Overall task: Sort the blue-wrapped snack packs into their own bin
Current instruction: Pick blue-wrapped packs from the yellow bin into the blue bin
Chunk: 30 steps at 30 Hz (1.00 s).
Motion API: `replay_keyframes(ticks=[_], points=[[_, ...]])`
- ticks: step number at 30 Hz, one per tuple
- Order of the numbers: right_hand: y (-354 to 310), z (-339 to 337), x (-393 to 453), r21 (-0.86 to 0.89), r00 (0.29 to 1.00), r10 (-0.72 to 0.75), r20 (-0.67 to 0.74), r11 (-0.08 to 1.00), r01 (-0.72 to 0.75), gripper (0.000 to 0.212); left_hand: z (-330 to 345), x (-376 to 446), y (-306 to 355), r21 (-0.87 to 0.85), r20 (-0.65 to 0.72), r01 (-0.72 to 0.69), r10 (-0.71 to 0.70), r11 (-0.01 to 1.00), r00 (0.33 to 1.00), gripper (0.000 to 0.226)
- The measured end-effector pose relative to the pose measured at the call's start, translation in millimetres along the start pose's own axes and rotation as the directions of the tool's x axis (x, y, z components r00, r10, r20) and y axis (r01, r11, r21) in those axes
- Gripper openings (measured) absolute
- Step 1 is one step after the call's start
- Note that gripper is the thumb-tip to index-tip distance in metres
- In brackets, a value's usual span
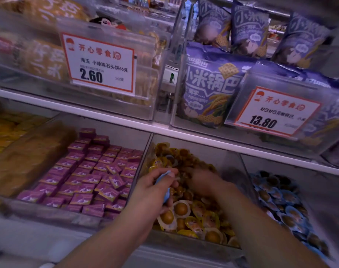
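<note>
Both of my forearms are reaching forward and down into the middle clear bin [230, 161] on the lower shelf, the one holding yellow-wrapped snack packs [201, 221]. My left hand [155, 190] is hovering over the near left part of this bin, wrist slightly bent, with thumb and fingers curling around several blue-wrapped snack packs [164, 185]; their light-blue edges are showing above my thumb and again below my palm. My right hand [201, 180] is lying deeper in the same bin, knuckles up, fingers pointing away from me and digging into the yellow-wrapped heap. Motion blur is hiding the fingertips, so I cannot tell whether they are spread or pinching anything.

Neighbouring compartments: to the right, a bin of blue-wrapped packs [280, 202] is sitting just beside the middle bin, separated by a clear divider. To the left, purple boxed sweets [91, 171] are filling another bin. On the upper shelf, purple bags of millet crisps [209, 84] are standing behind a price tag reading 13.80 [275, 113], and a second price tag reading 2.60 [99, 62] is fronting the left bin.
</note>
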State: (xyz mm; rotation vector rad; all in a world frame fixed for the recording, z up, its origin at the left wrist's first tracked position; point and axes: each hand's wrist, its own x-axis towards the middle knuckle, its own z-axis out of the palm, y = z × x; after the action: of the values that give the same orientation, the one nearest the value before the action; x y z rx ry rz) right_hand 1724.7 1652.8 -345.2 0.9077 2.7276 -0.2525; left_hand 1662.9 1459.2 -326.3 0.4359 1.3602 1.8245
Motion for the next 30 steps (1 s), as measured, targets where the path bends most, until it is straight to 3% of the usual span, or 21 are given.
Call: replay_keyframes(ticks=[3, 6, 8, 10, 12, 14, 17, 19, 23, 28, 30], points=[[22, -2, 0, -0.122, 0.980, 0.191, -0.058, 0.973, -0.197, 0.058, 1, 1, 0, -0.002, -0.005, 0.006, -0.006, 1.000, 1.000, 0.021], [22, -4, 0, -0.139, 0.968, 0.244, -0.068, 0.958, -0.251, 0.050, 1, 2, -2, -0.036, -0.026, 0.007, -0.008, 0.999, 1.000, 0.020], [16, -6, -3, -0.172, 0.959, 0.242, -0.149, 0.948, -0.266, 0.044, 1, 2, -3, -0.043, -0.043, -0.004, 0.003, 0.999, 0.999, 0.019], [8, -11, -3, -0.146, 0.919, 0.152, -0.363, 0.965, -0.217, 0.037, 3, 2, -4, -0.035, -0.071, -0.022, 0.020, 0.999, 0.997, 0.019], [-7, -13, 3, 0.002, 0.874, -0.013, -0.485, 1.000, 0.016, 0.034, 4, 3, -5, -0.034, -0.093, -0.036, 0.033, 0.999, 0.995, 0.019], [-25, -10, 15, 0.148, 0.929, -0.168, -0.330, 0.962, 0.227, 0.043, 6, 4, -5, -0.050, -0.110, -0.046, 0.040, 0.998, 0.993, 0.020], [-34, 4, 34, 0.212, 0.968, -0.222, -0.119, 0.947, 0.243, 0.075, 7, 4, -5, -0.067, -0.131, -0.050, 0.041, 0.997, 0.991, 0.019], [-24, 9, 40, 0.247, 0.970, -0.189, -0.153, 0.943, 0.223, 0.074, 7, 4, -4, -0.081, -0.128, -0.050, 0.040, 0.995, 0.991, 0.021], [1, 16, 33, 0.188, 0.960, -0.081, -0.270, 0.973, 0.135, 0.032, 4, 5, -4, -0.073, -0.121, -0.028, 0.018, 0.997, 0.992, 0.028], [5, 6, 10, 0.207, 0.940, 0.067, -0.335, 0.978, 0.004, 0.033, 5, 5, -5, -0.061, -0.117, -0.044, 0.037, 0.997, 0.993, 0.023], [1, -6, -7, 0.310, 0.920, 0.152, -0.361, 0.950, -0.035, 0.030, 5, 6, -7, -0.039, -0.116, -0.062, 0.057, 0.997, 0.992, 0.023]])
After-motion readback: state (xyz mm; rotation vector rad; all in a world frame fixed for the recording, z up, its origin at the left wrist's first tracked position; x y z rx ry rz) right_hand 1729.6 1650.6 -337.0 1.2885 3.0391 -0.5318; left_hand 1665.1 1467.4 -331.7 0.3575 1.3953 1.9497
